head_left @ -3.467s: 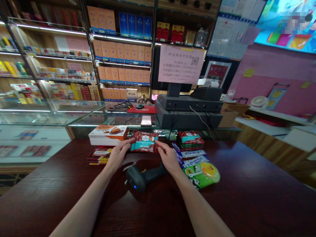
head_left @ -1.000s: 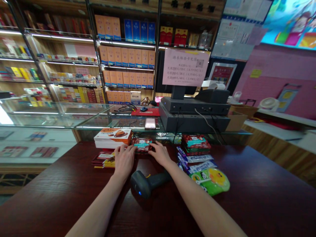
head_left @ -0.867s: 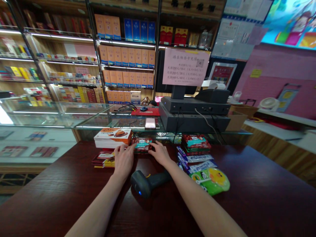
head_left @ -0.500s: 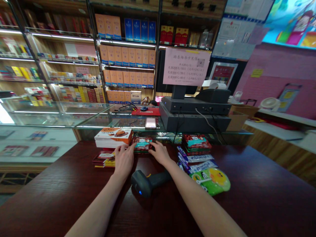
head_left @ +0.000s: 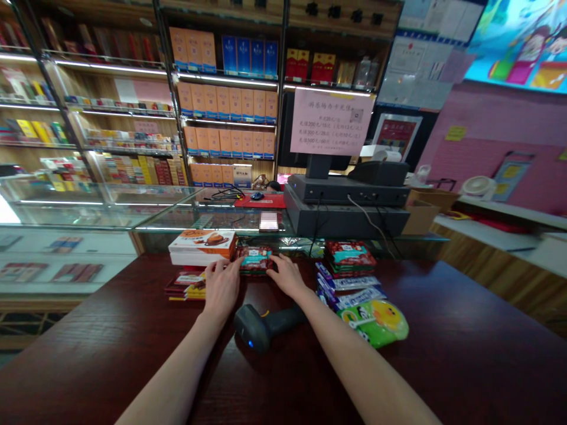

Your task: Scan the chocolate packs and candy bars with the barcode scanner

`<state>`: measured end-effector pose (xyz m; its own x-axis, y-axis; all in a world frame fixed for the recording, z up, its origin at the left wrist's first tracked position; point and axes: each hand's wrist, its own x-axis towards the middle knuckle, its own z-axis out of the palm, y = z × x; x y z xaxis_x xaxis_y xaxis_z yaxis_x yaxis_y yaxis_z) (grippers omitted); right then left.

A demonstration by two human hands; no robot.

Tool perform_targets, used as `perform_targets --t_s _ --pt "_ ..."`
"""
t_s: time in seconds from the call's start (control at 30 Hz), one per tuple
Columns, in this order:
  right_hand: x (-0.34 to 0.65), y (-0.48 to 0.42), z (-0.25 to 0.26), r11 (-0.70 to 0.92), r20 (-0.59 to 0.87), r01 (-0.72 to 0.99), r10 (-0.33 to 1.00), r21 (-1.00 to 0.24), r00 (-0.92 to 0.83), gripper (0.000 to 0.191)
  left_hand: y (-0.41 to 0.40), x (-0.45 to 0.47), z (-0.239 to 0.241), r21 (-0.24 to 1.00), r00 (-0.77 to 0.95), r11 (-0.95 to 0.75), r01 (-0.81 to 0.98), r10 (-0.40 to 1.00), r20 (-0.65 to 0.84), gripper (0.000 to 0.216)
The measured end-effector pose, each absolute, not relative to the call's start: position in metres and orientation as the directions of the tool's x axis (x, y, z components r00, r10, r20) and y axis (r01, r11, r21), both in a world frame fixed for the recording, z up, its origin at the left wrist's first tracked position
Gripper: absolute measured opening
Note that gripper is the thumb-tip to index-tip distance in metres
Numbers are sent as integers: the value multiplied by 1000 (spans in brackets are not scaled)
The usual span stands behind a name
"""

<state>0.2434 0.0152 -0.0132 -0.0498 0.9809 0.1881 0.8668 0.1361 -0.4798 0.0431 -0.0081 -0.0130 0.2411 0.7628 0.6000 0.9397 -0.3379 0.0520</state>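
So the hazelnut chocolate packet (head_left: 256, 258) was lying flat straight beyond the barcode scanner (head_left: 253, 328), seemingly on top of a couple more like it. The left hand (head_left: 222, 289) had its fingers loosely spread at one end, and the right hand (head_left: 286, 276) was at the other, thumb and forefinger a bit apart. Couldn't tell if either was really pinching or just resting there.

My worry: the wrapper looked slick, so if one side got pushed harder than the other, it could've skated off. The left hand was also right by the red-and-yellow chocolate packs (head_left: 195, 289), beyond and left of the scanner, so a stray knuckle might've knocked those or bumped the orange-and-white carton (head_left: 201, 255) farther back. Plus the right forearm (head_left: 330, 327) crossed over the scanner's handle end; dragged back low, it could've spun the thing across the worktop (head_left: 110, 366). Right of the scanner, the purple-wrapped bars (head_left: 361, 295) were messily fanned beside the duck-print pouch (head_left: 376, 323), so a wide elbow could've scattered them too.
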Motion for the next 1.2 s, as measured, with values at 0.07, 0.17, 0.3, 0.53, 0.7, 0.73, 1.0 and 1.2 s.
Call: perform_targets --t_s 0.07,0.17,0.3,0.53,0.7,0.73,1.0,1.2 --pt "245 13 -12 137 194 866 980 -480 -47 54 -9 43 -11 62 240 -344 937 763 601 41" --pt "249 8 -7 149 214 865 976 -480 -49 54 -9 42 -10 75 243 -359 930 757 607 41" --pt "256 -1 -2 166 247 866 968 -471 -51 52 -7 38 -10 81 280 -416 906 730 623 39" --pt "279 -21 8 191 316 883 947 -428 -52 50 -6 34 0 84 355 -520 850 683 638 37" --pt "300 -31 14 194 392 900 920 -391 -28 48 1 41 9 62 414 -547 835 698 584 37" --pt "304 -32 15 189 401 902 916 -389 -19 47 2 44 12 54 428 -555 830 697 576 36" --pt "342 -34 21 109 431 913 899 -392 78 47 5 91 38 40 519 -632 774 670 532 36" --pt "377 -35 26 32 446 926 882 -377 151 46 10 141 39 63 569 -691 720 639 518 36"
